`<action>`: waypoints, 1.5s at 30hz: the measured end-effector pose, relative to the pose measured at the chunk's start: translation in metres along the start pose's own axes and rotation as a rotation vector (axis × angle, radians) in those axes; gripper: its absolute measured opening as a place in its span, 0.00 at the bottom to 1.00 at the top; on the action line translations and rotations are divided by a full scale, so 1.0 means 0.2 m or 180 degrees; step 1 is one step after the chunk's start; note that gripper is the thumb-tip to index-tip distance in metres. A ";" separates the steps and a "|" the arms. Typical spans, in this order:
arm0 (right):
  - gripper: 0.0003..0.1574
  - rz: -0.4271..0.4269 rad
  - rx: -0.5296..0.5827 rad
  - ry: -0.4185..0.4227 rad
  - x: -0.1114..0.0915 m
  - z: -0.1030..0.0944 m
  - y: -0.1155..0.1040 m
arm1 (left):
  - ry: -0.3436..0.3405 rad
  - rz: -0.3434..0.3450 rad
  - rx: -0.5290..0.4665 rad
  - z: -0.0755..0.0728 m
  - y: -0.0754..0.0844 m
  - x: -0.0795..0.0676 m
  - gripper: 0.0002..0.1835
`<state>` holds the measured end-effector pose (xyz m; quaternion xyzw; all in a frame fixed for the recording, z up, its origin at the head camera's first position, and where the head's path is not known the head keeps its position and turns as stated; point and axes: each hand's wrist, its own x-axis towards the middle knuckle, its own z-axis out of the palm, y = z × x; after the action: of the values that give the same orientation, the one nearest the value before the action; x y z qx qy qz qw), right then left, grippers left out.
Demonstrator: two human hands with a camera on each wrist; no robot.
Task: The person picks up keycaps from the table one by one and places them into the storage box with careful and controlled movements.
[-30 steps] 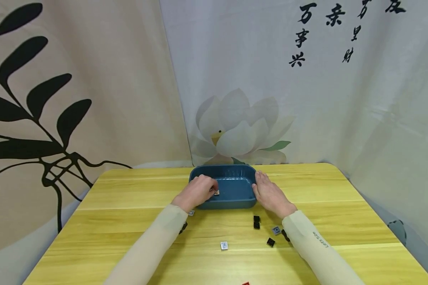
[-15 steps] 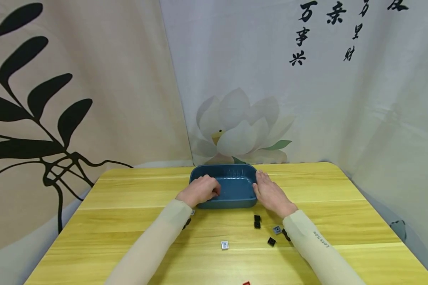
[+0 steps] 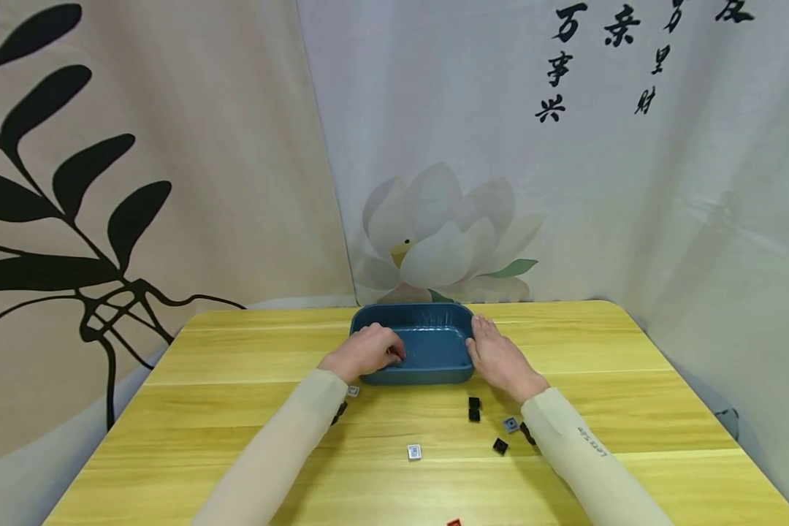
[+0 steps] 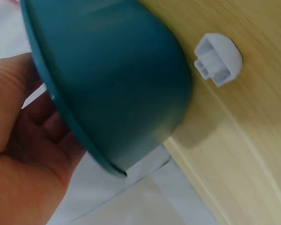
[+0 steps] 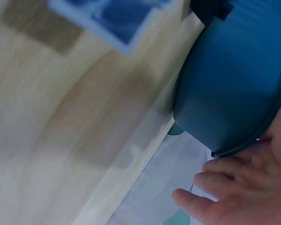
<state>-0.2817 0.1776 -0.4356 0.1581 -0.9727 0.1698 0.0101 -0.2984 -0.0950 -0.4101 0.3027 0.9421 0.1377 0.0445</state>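
Observation:
A dark blue-green plastic tray (image 3: pixel 434 345) stands near the table's far edge. My left hand (image 3: pixel 366 351) reaches over its near left side, fingers curled down inside it; I cannot tell whether they hold anything. The left wrist view has that hand (image 4: pixel 33 150) behind the tray's rim. At the tray's right side, my right hand (image 3: pixel 502 363) rests along the rim with straight fingers. In the right wrist view its fingers (image 5: pixel 220 180) extend past the tray's corner. A white hollow keycap (image 4: pixel 220 58) lies beside the tray in the left wrist view.
On the wooden table (image 3: pixel 237 365) lie a white keycap (image 3: pixel 414 452), black keycaps (image 3: pixel 474 409), another black one (image 3: pixel 500 446) and a grey one (image 3: pixel 511 424). A red piece (image 3: pixel 454 522) shows at the bottom edge. Behind hangs a printed curtain (image 3: pixel 434 109).
A small light keycap seen at my left fingertips a second ago is out of sight now. The left hand shifted slightly right, then back a little. The right hand stays put.

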 end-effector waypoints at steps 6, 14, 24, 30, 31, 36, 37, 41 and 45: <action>0.38 0.0018 0.0017 -0.0022 0.00 0.00 0.00 | 0.0384 0.0078 -0.0074 -0.02 -0.01 -0.07 0.09; 0.37 -0.0018 0.0000 0.0003 0.00 0.00 0.01 | 0.0864 0.0063 0.0289 -0.02 -0.03 -0.19 0.13; 0.37 -0.0099 -0.0033 0.0041 0.01 0.01 0.02 | 0.1079 -0.0002 0.0385 -0.02 -0.09 -0.39 0.23; 0.37 -0.0080 -0.0013 0.0034 0.00 0.01 0.02 | 0.1148 0.0021 0.0524 0.00 -0.13 -0.50 0.22; 0.37 -0.0073 -0.0008 0.0032 0.00 0.01 0.02 | 0.1153 0.0020 0.0546 0.00 -0.14 -0.51 0.23; 0.37 -0.0074 -0.0026 0.0029 0.01 0.01 0.02 | 0.1119 -0.0024 0.0610 0.01 -0.18 -0.58 0.24; 0.37 -0.0073 -0.0030 0.0029 0.01 0.01 0.02 | 0.1104 -0.0030 0.0608 0.01 -0.19 -0.59 0.24; 0.37 -0.0080 -0.0039 0.0035 0.01 0.01 0.02 | 0.0948 -0.0065 0.0547 0.02 -0.20 -0.63 0.24; 0.36 -0.0087 -0.0044 0.0032 0.01 0.01 0.02 | 0.0555 -0.0080 0.0382 0.01 -0.21 -0.66 0.25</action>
<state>-0.2847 0.1795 -0.4394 0.1704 -0.9715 0.1636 0.0185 -0.2134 -0.2038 -0.4245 0.2798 0.9526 0.1063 -0.0541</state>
